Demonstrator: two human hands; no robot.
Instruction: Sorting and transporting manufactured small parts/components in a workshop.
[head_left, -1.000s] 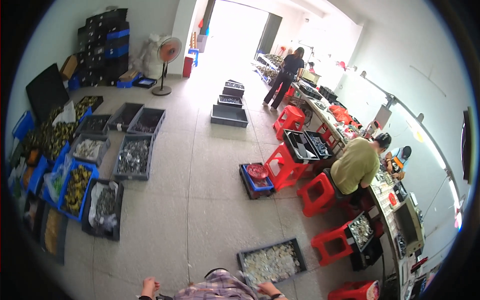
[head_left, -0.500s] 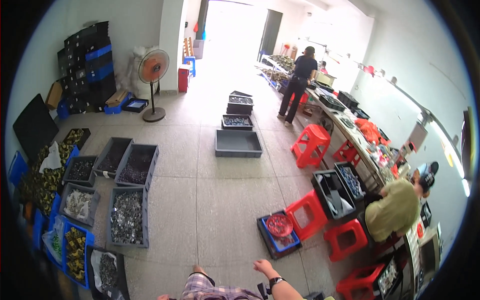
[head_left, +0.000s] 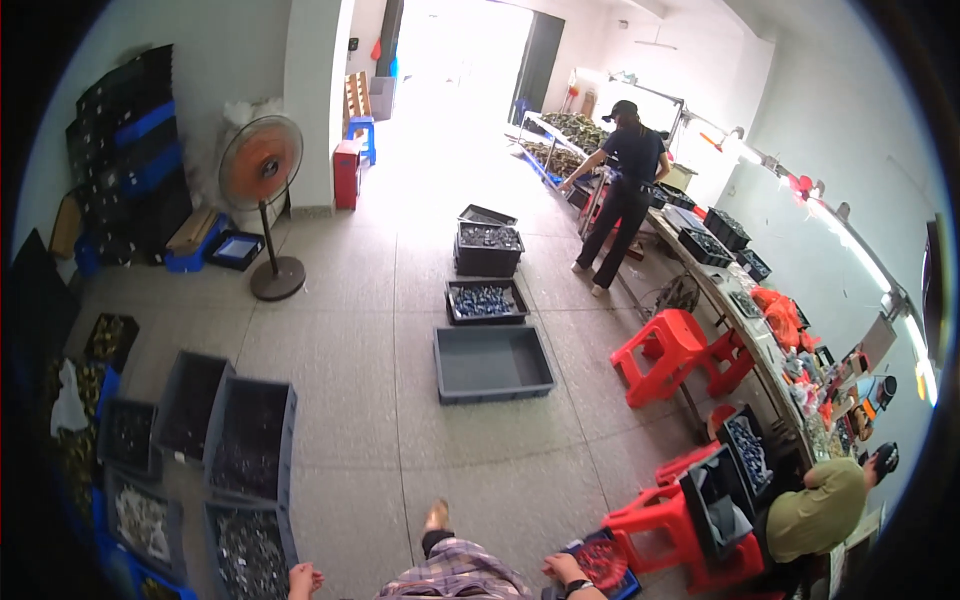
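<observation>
My left hand (head_left: 305, 580) hangs at the lower edge, its fingers loosely curled, with nothing visible in it. It is nearest to a grey crate of small metal-looking parts (head_left: 250, 548) on the floor. On the other side, my right hand (head_left: 564, 568) is also curled in, with a dark band on the wrist and nothing visible in the fingers. In the picture it overlaps the edge of a blue tray holding a red basket (head_left: 602, 562); I see no grip on either. My foot (head_left: 437, 515) is stepping forward below plaid fabric.
Ahead on the floor lies an empty grey crate (head_left: 493, 362), with a crate of blue parts (head_left: 485, 300) behind it. A fan (head_left: 277, 278) stands left. Red stools (head_left: 662, 355) line the long workbench (head_left: 735, 290). One person stands (head_left: 630, 165); another sits (head_left: 818, 510) at right.
I have walked forward: the floor crates and fan appear nearer. My left hand has come more into view; my right hand has dropped lower. The standing person has turned and stretched an arm leftward.
</observation>
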